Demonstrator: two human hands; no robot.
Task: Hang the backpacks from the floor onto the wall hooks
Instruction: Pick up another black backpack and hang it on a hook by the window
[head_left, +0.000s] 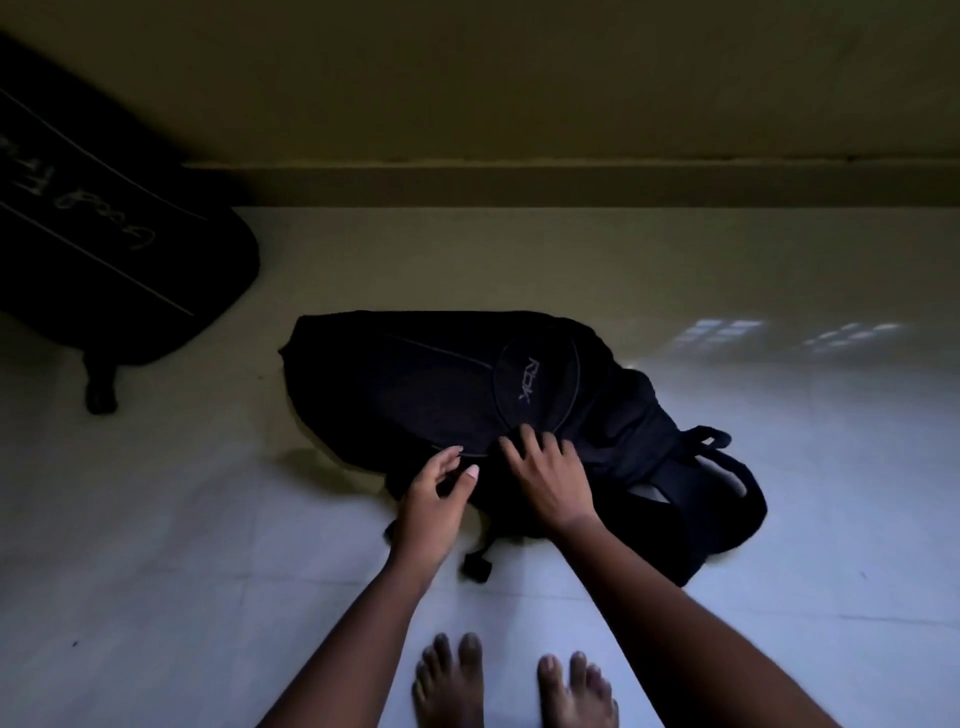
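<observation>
two hands on the near edge of one black backpack | flat on floor, long axis left-right | left hand half-curled, right hand spread flat, nothing gripped | straps nearer the right hand

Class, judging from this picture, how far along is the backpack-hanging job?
Done: nothing, no bag is hung. In hand: both hands, left and right, rest open on the near backpack, still flat on the floor. Left: lift it, then the second backpack by the wall. No hooks are visible.
</observation>
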